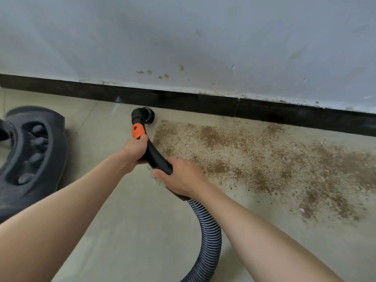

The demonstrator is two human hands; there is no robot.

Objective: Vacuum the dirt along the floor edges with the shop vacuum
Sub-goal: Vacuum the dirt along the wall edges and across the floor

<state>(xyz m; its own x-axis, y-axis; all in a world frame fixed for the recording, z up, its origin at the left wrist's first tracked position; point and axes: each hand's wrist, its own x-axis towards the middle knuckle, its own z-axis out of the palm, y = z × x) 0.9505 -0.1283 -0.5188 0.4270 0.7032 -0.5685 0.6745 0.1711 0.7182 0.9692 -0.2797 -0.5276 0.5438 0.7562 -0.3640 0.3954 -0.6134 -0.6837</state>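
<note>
Against the dark baseboard (183,102), the brush nozzle (147,115) sits at the left end of the dirt (254,153). Left hand (135,150) and right hand (181,178) both grip the black wand (156,157). Floor left of it looks clean; the brown spread rightward remains. No containers show.

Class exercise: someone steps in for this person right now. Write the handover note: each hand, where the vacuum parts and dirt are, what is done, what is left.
Left hand grips the black wand just below its orange collar. Right hand grips the wand's lower end, where the ribbed hose joins.
Brush nozzle sits on the floor by the black baseboard.
Done: floor left of the nozzle looks clean.
Left: brown dirt spreads rightward along the baseboard.
</note>
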